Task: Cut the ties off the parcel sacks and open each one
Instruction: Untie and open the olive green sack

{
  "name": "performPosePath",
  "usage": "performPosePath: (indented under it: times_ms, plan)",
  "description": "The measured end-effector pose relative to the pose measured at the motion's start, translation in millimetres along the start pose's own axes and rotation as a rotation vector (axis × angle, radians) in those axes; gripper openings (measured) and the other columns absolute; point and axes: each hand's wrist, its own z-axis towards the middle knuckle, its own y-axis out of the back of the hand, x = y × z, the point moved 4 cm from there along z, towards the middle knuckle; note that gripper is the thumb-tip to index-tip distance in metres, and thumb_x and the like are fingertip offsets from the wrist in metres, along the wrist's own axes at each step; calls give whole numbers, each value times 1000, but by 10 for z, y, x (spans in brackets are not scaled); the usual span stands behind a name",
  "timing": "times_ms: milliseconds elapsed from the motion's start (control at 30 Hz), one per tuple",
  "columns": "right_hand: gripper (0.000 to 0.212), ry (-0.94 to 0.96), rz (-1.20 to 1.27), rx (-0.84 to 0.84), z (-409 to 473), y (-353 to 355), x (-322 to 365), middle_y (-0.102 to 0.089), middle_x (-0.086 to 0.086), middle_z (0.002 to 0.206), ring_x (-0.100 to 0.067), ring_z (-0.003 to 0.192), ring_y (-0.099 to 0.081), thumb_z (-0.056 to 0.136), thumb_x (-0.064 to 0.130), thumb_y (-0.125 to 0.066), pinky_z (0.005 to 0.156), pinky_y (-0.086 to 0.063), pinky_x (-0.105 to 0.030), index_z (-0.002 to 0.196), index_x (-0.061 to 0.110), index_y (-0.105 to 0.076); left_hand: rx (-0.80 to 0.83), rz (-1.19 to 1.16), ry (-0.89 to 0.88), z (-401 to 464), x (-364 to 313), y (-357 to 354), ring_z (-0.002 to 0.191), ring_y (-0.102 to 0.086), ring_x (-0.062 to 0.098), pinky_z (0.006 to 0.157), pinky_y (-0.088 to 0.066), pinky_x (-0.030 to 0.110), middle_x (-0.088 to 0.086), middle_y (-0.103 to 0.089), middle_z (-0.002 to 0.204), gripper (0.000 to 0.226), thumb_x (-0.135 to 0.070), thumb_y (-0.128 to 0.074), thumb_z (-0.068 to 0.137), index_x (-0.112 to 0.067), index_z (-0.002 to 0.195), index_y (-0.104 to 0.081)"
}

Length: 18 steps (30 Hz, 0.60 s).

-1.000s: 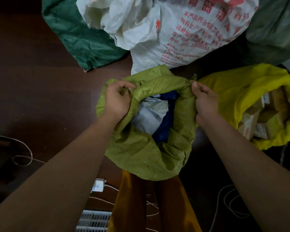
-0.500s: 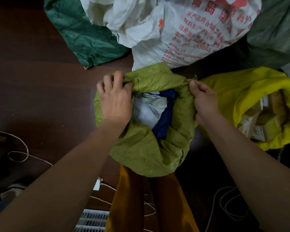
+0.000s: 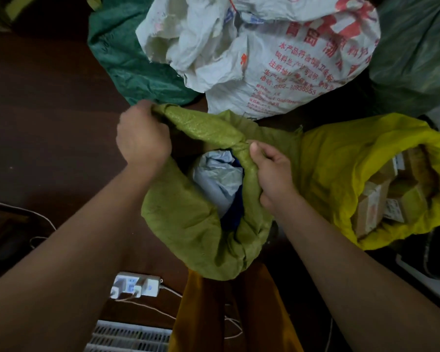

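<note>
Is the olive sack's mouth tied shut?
No: the olive sack gapes open, both hands gripping its rim, left hand and right hand, with a pale parcel showing inside.

white sack cut off above, print partly blurred

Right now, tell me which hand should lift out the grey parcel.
Probably the right hand: it grips the olive sack rim right beside the grey parcel; the left hand holds the far corner.

A white power strip with trailing cords lies on the dark floor.
</note>
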Motion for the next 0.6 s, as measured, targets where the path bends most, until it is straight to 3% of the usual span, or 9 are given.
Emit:
performPosePath:
  times_ms: [133, 267, 400, 467, 600]
  plan:
    - [12, -58, 77, 69, -88, -144, -61, -73, -8, 106, -21, 101, -69, 93, 15, -63, 88, -56, -35, 101, 15, -71, 57, -323, 76, 64, 231, -7, 92, -63, 23, 79, -49, 26, 10, -68, 99, 27, -1, -47, 85, -9, 100, -68]
    - [10, -79, 82, -5, 43, 26, -114, -72, -9, 107, -23, 103, -68, 94, 16, -62, 89, -56, -36, 98, 20, -70, 214, -564, 114, -41, 222, -254, 82, -61, 7, 71, -46, 6, 4, -67, 92, 19, 2, -55, 89, -8, 95, -70]
    - [10, -3, -48, -119, 250, 390, -100, -71, -11, 108, -24, 101, -67, 96, 17, -60, 89, -56, -37, 99, 18, -69, 326, -634, 80, -234, 136, -461, 76, -59, 0, 75, -47, 8, -7, -65, 86, 22, 2, -58, 89, -18, 91, -69]
    - [9, 31, -77, -149, 351, 539, -8, -72, -7, 98, -19, 91, -68, 96, 17, -60, 84, -57, -34, 95, 19, -69, 401, -637, 105, -312, 127, -558, 72, -59, 1, 71, -49, 12, -5, -66, 82, 22, -1, -56, 91, -17, 86, -70]
    - [13, 74, -177, -165, 506, 660, 107, -70, -6, 91, -11, 75, -65, 98, 17, -57, 75, -56, -27, 97, 15, -69, 536, -677, 369, -360, 204, -684, 60, -53, 15, 60, -46, 24, 4, -57, 66, 28, -11, -52, 96, -13, 71, -63]
